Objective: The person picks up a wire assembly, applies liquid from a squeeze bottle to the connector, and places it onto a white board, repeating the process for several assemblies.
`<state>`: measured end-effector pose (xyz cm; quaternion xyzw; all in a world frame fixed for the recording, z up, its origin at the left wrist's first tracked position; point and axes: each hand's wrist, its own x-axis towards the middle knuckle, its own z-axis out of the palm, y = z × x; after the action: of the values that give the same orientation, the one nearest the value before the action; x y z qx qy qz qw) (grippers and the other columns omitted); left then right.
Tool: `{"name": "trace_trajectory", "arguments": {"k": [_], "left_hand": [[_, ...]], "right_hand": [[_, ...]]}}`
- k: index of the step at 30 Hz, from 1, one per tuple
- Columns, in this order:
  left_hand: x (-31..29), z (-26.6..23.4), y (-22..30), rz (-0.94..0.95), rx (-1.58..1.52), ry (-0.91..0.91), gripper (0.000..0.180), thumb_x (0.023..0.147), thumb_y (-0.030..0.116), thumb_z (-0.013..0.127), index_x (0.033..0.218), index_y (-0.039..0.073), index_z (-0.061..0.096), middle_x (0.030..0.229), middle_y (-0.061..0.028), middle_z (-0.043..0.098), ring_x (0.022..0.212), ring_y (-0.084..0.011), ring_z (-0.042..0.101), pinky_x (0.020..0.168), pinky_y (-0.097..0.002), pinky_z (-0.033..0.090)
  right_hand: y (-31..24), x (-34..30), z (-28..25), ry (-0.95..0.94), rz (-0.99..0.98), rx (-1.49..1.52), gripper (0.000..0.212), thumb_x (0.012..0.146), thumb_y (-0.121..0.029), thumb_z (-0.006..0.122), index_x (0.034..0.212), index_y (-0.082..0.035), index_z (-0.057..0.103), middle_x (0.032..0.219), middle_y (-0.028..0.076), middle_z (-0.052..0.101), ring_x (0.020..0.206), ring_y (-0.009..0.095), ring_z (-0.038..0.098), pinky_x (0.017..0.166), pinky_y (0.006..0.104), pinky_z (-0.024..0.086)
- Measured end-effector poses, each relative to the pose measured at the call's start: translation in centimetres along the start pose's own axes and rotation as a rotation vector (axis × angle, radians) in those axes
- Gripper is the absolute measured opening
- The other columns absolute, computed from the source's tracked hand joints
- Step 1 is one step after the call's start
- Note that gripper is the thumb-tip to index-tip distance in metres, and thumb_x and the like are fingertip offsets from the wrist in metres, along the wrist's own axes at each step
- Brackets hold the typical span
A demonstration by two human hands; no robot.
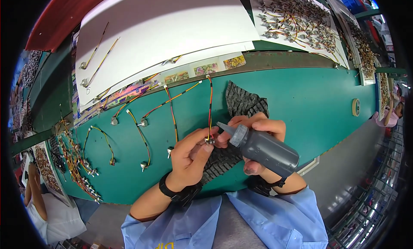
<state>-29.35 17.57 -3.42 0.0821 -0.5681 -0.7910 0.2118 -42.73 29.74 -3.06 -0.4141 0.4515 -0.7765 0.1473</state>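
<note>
Between the thumb and fingers of my left hand point(189, 156) is a small potentiometer point(209, 141), its red, black and yellow wires point(210, 98) running away from me to a white plug. My right hand point(271, 126) is closed around a dark grey squeeze bottle point(273, 152), tilted so its tapered nozzle point(224, 127) points left, close above the potentiometer. Right-hand fingertips come near the part too; whether they touch it I cannot tell. Under both hands lies a crumpled dark grey striped cloth point(245, 100). Another wired potentiometer point(170, 150) rests just left of my left hand.
Several wired potentiometers point(144, 165) lie spread on the green tabletop point(309, 102), with a heaped bundle point(81, 167) at left. White sheets point(167, 21) cover the far side, one bearing many parts point(297, 21). A tape roll point(355, 107) stands at right. Other people sit at both sides.
</note>
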Motion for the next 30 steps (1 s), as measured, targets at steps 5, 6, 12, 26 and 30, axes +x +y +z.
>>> {"name": "trace_trajectory", "arguments": {"k": [5, 6, 12, 26, 30], "left_hand": [[0.3, 0.0, 0.0, 0.007, -0.016, 0.009, 0.033, 0.097, 0.0, 0.047, 0.129, -0.009, 0.05, 0.112, -0.0195, 0.061, 0.095, -0.0258, 0.065, 0.085, -0.036, 0.052], [0.4, -0.1, 0.0, 0.008, -0.015, 0.009, 0.033, 0.097, 0.0, 0.047, 0.129, -0.009, 0.05, 0.112, -0.0195, 0.061, 0.095, -0.0258, 0.065, 0.085, -0.036, 0.052], [0.1, 0.2, 0.8, -0.054, -0.001, -0.002, 0.033, 0.095, -0.001, 0.05, 0.128, -0.006, 0.053, 0.11, -0.0177, 0.061, 0.094, -0.0237, 0.064, 0.083, -0.034, 0.052], [8.1, -12.4, 17.2, 0.248, 1.349, -0.113, 0.024, 0.082, -0.008, 0.055, 0.105, -0.002, 0.061, 0.099, -0.0153, 0.064, 0.091, -0.0311, 0.063, 0.082, -0.035, 0.049], [13.1, -21.2, 19.7, 0.274, 1.683, -0.052, 0.027, 0.083, -0.008, 0.053, 0.107, -0.001, 0.061, 0.097, -0.0175, 0.063, 0.09, -0.0344, 0.062, 0.08, -0.0371, 0.049]], "right_hand": [[-0.2, 0.1, -0.2, -0.038, 0.088, -0.062, 0.076, 0.072, -0.037, 0.086, 0.124, -0.003, 0.04, 0.104, 0.017, 0.067, 0.096, 0.025, 0.063, 0.088, 0.0433, 0.049], [0.1, 0.3, -0.3, -0.05, 0.047, -0.061, 0.076, 0.073, -0.037, 0.085, 0.124, -0.004, 0.04, 0.106, 0.018, 0.065, 0.095, 0.025, 0.063, 0.087, 0.0427, 0.049], [-0.8, -0.5, 0.3, 0.134, 0.105, -0.138, 0.076, 0.078, -0.052, 0.076, 0.125, -0.007, 0.037, 0.105, 0.013, 0.053, 0.077, 0.027, 0.065, 0.087, 0.0408, 0.049], [-1.1, -1.4, 0.1, 0.477, 0.105, -0.087, 0.081, 0.072, -0.058, 0.079, 0.123, -0.008, 0.041, 0.123, 0.009, 0.045, 0.05, 0.008, 0.044, 0.076, 0.0322, 0.051], [-0.5, -1.7, -0.4, 0.416, 0.073, -0.142, 0.083, 0.07, -0.058, 0.08, 0.123, -0.007, 0.041, 0.119, 0.01, 0.045, 0.054, 0.009, 0.046, 0.073, 0.0311, 0.052]]}}
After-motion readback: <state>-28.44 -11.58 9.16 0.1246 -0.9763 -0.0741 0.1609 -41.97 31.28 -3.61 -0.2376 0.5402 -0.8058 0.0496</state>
